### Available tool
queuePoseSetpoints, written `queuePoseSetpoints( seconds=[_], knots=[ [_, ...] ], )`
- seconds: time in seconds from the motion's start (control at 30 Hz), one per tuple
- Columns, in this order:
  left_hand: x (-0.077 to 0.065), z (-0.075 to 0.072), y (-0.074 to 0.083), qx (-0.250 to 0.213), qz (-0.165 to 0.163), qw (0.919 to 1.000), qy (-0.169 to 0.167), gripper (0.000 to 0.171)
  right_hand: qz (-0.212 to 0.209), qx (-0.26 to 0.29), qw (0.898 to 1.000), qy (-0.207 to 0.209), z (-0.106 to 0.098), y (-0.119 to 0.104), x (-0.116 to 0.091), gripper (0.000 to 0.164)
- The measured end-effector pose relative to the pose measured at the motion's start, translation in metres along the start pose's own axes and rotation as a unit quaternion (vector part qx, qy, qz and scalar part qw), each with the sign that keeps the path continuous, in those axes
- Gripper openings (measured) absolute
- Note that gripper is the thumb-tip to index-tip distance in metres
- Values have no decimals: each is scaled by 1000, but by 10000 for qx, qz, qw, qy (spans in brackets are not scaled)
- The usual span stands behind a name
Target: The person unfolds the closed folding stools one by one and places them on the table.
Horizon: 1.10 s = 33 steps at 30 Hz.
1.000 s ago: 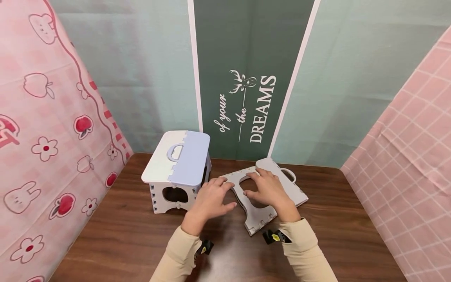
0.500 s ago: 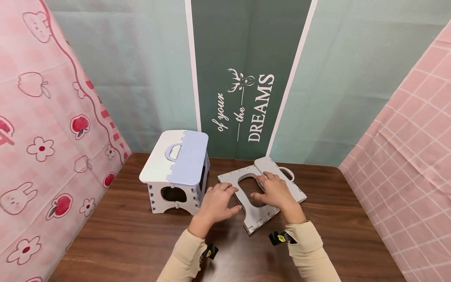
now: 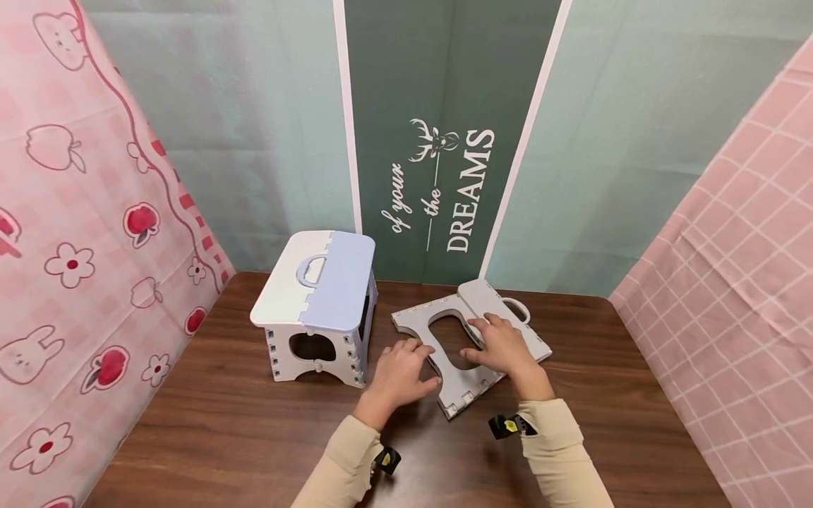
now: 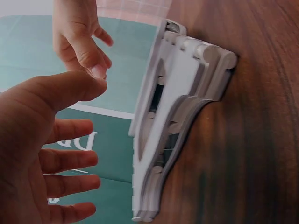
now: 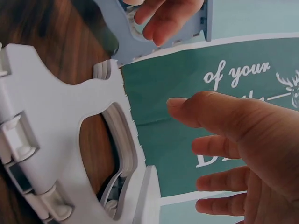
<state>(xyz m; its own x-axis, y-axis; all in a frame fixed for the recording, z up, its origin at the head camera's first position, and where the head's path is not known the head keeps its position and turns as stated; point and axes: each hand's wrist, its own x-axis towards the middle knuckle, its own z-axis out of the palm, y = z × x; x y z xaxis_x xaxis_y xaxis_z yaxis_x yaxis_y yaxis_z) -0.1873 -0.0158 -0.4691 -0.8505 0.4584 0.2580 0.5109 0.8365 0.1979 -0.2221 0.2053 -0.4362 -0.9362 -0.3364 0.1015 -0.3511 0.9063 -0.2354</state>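
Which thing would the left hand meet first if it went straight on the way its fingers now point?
Probably the folded stool: the left hand's fingers point towards it, though the gap's depth is unclear.

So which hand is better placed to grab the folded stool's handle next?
Probably the right hand: it is over the folded stool, nearer its handle. The left hand is by the opposite edge, towards the standing stool, so would likely need to reach across.

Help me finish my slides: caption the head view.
Left grip and right grip, empty, near a flattened grey stool, an upright two-tone stool at left.
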Motion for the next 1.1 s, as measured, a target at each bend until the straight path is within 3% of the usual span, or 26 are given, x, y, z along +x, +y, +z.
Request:
queuePoseSetpoints(
  seconds=[0.43,0.77,0.9,1.1],
  knots=[
    [5,24,10,-39,-59,9989,-470,56,423,63,9989,-217,11,31,-11,65],
    [5,38,21,-41,-319,9982,-511,78,669,183,9974,-195,23,52,-19,73],
    [4,42,25,-692,-508,9949,-536,91,786,305,9963,-158,26,62,-20,81],
    [4,47,31,-2086,-860,9731,-454,106,944,556,9935,-310,28,74,-22,91]
  ],
)
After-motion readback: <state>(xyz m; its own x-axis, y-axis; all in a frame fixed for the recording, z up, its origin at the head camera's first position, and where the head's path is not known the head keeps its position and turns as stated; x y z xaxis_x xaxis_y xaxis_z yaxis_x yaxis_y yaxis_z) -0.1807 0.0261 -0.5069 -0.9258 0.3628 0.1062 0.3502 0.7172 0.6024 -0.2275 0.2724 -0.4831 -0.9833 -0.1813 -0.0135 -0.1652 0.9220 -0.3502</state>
